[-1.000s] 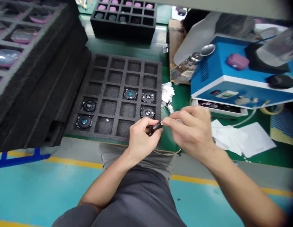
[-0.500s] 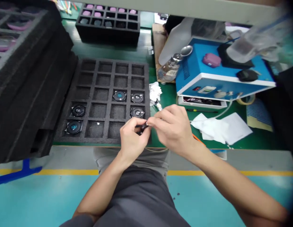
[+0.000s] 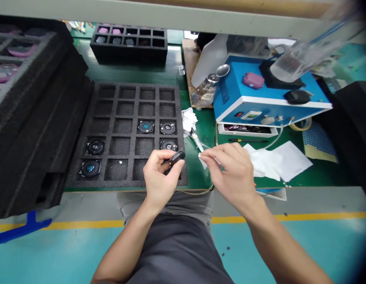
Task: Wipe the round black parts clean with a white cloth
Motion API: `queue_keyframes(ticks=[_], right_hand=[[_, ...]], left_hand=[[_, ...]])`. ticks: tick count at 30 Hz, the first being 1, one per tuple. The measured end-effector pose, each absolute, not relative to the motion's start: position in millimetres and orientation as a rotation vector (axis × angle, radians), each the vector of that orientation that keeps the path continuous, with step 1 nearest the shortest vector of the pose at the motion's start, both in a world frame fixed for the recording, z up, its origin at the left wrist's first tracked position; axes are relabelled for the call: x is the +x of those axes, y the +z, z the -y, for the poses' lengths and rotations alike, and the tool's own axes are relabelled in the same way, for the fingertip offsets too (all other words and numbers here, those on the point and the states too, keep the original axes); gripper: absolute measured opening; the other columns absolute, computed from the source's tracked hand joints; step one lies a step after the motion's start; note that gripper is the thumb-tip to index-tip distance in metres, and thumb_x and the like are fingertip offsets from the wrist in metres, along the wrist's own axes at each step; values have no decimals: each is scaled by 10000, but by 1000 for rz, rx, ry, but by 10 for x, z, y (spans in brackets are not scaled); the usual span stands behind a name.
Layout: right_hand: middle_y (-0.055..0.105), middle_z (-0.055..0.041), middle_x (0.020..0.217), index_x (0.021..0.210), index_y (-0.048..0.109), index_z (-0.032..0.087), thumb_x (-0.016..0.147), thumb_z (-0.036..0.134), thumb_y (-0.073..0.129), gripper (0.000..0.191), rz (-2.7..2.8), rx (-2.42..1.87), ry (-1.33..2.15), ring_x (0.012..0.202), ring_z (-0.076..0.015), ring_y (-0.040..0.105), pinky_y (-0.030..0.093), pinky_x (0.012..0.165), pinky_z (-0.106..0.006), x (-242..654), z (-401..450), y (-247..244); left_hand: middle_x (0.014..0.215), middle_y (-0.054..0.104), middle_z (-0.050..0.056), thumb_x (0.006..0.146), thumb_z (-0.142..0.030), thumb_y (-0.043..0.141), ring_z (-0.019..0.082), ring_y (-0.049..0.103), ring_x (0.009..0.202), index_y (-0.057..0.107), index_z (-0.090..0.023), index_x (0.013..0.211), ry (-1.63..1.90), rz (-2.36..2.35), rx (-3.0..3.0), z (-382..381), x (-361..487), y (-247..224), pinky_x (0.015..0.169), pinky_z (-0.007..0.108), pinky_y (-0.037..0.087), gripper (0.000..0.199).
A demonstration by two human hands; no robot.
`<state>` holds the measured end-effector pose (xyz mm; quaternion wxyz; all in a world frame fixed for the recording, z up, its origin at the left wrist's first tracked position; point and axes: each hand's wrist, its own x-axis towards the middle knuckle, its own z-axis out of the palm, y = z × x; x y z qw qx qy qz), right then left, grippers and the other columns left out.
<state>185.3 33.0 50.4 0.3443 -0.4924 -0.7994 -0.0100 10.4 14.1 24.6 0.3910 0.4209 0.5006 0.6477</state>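
Between thumb and fingers my left hand holds a small black round device on its edge, over the right front corner of the black foam tray. Several round black watch-like parts, such as one at the front left, lie in the tray's pockets. My right hand is pinched closed to the right of the device, apart from it, with its fingertips on a small white thing, perhaps a wipe. A thin dispensing syringe lies just behind those fingertips, beside crumpled tissue.
Stacked black foam trays rise at the left. A blue machine with a tube stands at the right, near a glass bottle. White wipes lie before it. Another foam box is at the back.
My hands have moved apart: the right one has gone right, off the device. The black device in my left hand now shows more fully. The whole view has shifted slightly.
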Motion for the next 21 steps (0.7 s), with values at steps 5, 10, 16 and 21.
queue_keyframes(ticks=[5,10,16,21], right_hand=[[700,-14,860,878,713,234,937,199,684,74,1667,-1278,517,837,-182,637,482,773,-346,1702,-283,493],[682,-6,853,864,725,235,929,211,688,78,1491,-1248,732,809,-173,632,485,736,-332,1553,-319,471],[687,-13,801,909,760,236,936,178,677,105,1729,-1093,518,789,-178,587,468,738,-353,1308,-262,494],[682,-15,801,889,753,231,944,205,673,101,1693,-1179,480,786,-183,577,466,730,-358,1323,-277,465]], left_hand=[[1099,732,61,860,-151,742,170,698,1047,709,-218,1143,1595,-1329,1394,-144,60,187,943,302,567,293],[966,771,38,824,-136,784,163,727,899,757,-203,1015,1567,-1331,1327,-133,78,193,846,280,579,204],[891,784,29,818,-121,754,151,742,839,764,-190,915,1625,-1351,1303,-123,118,200,797,259,598,119],[864,775,34,777,-149,806,148,750,793,750,-173,866,1660,-1324,1170,-127,140,200,750,245,625,107]])
